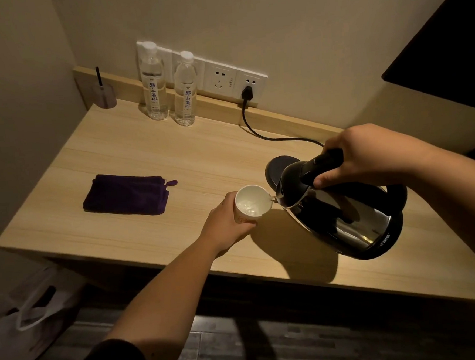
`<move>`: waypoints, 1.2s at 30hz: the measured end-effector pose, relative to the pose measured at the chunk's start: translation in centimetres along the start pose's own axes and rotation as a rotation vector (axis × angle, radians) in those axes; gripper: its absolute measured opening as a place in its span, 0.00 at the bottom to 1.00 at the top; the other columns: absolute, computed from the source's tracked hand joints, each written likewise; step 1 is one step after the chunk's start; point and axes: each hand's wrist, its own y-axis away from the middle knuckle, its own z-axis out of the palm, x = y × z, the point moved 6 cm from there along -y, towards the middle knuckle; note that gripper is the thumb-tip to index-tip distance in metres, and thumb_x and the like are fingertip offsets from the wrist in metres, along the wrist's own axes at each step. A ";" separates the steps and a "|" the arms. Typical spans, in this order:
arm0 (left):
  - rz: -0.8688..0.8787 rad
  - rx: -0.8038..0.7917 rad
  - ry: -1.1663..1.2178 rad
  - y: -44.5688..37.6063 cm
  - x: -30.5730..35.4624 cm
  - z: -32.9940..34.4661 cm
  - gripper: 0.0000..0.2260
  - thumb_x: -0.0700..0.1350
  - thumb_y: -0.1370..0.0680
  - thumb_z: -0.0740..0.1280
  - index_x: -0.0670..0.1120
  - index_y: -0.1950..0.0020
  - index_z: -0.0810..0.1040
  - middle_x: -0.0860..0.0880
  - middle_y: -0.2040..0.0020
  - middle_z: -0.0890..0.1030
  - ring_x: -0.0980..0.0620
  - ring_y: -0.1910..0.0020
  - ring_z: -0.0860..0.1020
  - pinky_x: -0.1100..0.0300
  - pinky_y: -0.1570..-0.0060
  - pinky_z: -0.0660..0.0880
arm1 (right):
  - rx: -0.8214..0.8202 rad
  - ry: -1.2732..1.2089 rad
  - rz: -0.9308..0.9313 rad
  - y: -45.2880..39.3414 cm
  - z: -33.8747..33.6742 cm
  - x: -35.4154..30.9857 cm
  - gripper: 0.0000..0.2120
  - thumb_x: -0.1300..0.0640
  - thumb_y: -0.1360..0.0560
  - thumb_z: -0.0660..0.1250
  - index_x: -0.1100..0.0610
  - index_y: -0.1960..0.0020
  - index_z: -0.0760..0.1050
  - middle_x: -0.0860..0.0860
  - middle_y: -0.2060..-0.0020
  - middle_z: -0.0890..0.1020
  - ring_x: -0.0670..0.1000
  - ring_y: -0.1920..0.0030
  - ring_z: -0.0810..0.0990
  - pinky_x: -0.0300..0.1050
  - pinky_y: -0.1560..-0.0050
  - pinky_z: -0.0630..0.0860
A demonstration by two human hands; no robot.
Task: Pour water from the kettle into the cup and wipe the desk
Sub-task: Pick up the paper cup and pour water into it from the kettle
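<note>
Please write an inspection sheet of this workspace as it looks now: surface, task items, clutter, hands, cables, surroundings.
Surface: wooden desk, no spill visible.
Job's things: kettle tilted, spout at rim of white cup, water inside; folded purple cloth lying flat, untouched.
Clutter: two water bottles upright at the back; small holder in the corner.
Grippers: left hand holds the cup; right hand grips the kettle handle.
Cables: black cord plugged into wall socket, running to kettle base.
Surroundings: plastic bag on the floor.
</note>
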 end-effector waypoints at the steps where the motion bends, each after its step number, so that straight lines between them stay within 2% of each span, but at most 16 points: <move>1: 0.000 -0.001 0.000 0.0 0.0 0.0 0.36 0.51 0.33 0.77 0.56 0.31 0.63 0.54 0.41 0.76 0.51 0.43 0.74 0.57 0.48 0.74 | -0.003 0.000 0.001 0.0 0.0 0.0 0.18 0.42 0.32 0.73 0.53 0.50 0.78 0.47 0.63 0.78 0.46 0.62 0.76 0.37 0.68 0.68; 15: 0.003 -0.001 -0.003 0.2 0.1 -0.1 0.36 0.52 0.33 0.77 0.57 0.30 0.62 0.54 0.40 0.76 0.51 0.42 0.74 0.51 0.44 0.76 | -0.002 0.021 0.002 0.0 -0.1 -0.3 0.19 0.42 0.32 0.73 0.54 0.49 0.79 0.48 0.64 0.78 0.46 0.63 0.76 0.38 0.67 0.70; 24: 0.012 -0.002 0.002 0.2 0.2 -0.1 0.35 0.51 0.33 0.77 0.56 0.30 0.63 0.54 0.40 0.76 0.52 0.42 0.74 0.54 0.45 0.75 | -0.004 0.033 0.013 -0.1 -0.4 -0.1 0.19 0.41 0.32 0.73 0.53 0.49 0.79 0.47 0.64 0.78 0.46 0.63 0.76 0.38 0.67 0.70; 36: 0.003 -0.002 -0.010 0.3 0.3 -0.2 0.35 0.52 0.33 0.76 0.57 0.31 0.63 0.54 0.40 0.76 0.51 0.42 0.74 0.51 0.45 0.75 | -0.026 0.028 0.015 -0.1 -0.3 -0.3 0.16 0.42 0.32 0.73 0.52 0.52 0.77 0.48 0.63 0.79 0.47 0.63 0.76 0.39 0.68 0.70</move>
